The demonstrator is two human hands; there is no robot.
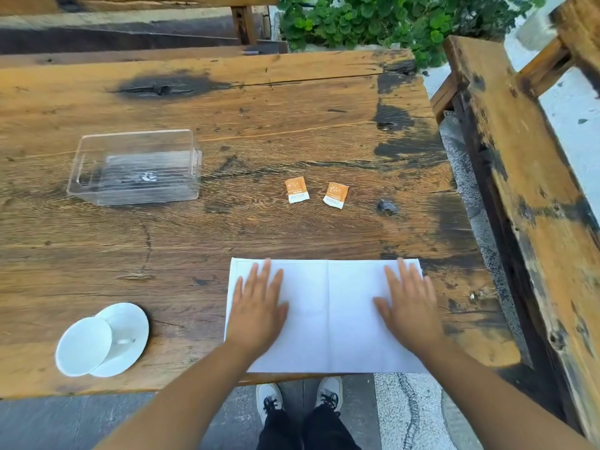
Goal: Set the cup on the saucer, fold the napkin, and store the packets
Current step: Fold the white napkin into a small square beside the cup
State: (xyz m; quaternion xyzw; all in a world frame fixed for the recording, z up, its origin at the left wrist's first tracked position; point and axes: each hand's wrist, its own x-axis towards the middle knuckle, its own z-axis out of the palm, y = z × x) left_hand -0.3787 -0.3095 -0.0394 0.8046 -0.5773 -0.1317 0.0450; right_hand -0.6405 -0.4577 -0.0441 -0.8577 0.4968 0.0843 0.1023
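Low in the frame, the left hand [258, 308] and right hand [409, 306] lie open and flat on the white napkin [328, 315], likely pinning it for folding. At lower left the cup [83, 346] sits on its saucer [131, 323]. Farther up, two packets [296, 189] [335, 195] lie loose, well apart from the clear box [136, 167] at centre left.

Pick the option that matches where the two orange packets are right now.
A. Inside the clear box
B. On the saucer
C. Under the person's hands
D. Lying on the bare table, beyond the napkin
D: both orange packets lie side by side on the wooden table, past the far edge of the napkin and well right of the clear box.
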